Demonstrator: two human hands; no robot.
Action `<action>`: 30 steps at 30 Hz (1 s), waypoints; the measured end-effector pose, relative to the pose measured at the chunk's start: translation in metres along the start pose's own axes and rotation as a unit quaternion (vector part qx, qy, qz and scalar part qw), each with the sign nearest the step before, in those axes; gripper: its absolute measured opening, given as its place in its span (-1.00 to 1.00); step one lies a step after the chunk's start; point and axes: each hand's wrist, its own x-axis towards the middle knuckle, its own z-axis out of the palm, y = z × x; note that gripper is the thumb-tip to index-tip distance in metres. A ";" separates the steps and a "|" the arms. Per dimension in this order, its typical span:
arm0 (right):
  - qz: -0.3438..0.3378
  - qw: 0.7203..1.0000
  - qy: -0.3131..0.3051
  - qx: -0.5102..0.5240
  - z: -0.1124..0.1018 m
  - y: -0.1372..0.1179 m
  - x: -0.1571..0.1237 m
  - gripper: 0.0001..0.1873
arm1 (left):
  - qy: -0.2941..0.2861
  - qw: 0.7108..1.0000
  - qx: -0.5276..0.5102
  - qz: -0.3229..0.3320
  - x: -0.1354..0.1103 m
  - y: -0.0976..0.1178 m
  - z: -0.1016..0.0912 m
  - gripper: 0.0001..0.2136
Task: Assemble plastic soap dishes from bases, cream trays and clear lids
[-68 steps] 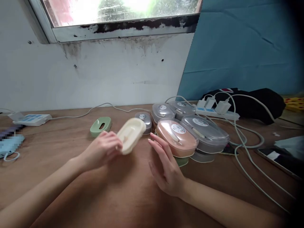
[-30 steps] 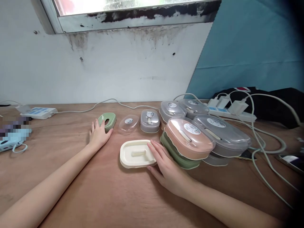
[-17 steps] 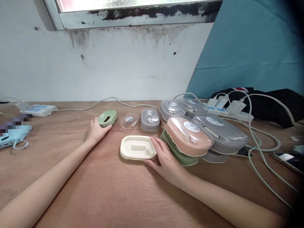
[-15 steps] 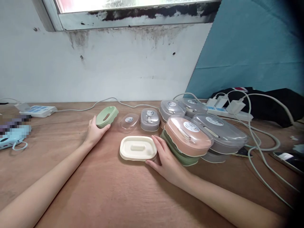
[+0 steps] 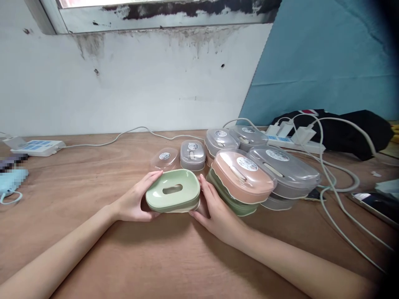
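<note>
A shallow green plastic tray [image 5: 165, 198] with an oval slot in its middle rests over a cream plastic tray [image 5: 183, 210]. Only a thin strip of the cream tray shows under the green rim. My left hand [image 5: 137, 199] grips the left end of the green tray, thumb low in front and fingers at the back edge. On the opposite end, my right hand [image 5: 216, 205] curls around the cream tray, its fingertips close to the green rim. Behind them lies a clear lid [image 5: 165, 158] with a round label, next to a small grey box [image 5: 193, 155] under a clear lid.
To the right are stacked lidded boxes, with a pink box [image 5: 245, 176] over a green box [image 5: 230, 199] and a large grey box [image 5: 283, 172] beside them. White cables [image 5: 338, 199] loop from a power strip [image 5: 299, 144]. Another power strip [image 5: 39, 147] lies far left.
My left hand has brought the green tray right and nearer, from beside the clear lid onto the cream tray. My right hand has stayed at the cream tray's right end.
</note>
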 end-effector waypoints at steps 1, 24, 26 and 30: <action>-0.005 1.000 0.003 0.002 0.000 0.000 0.000 -0.03 | -0.008 1.000 -0.002 -0.004 0.000 0.000 0.000 -0.17; -0.032 0.999 -0.013 -0.041 -0.004 -0.006 -0.004 -0.61 | -0.061 0.996 -0.060 -0.040 0.002 0.000 0.000 -0.36; -0.033 0.998 -0.014 -0.043 -0.004 -0.006 -0.004 -0.60 | -0.063 0.996 -0.056 -0.038 0.001 0.001 0.000 -0.36; -0.042 0.998 -0.017 -0.048 -0.004 -0.006 -0.003 -0.60 | -0.079 0.995 -0.044 -0.035 -0.002 0.001 -0.003 -0.35</action>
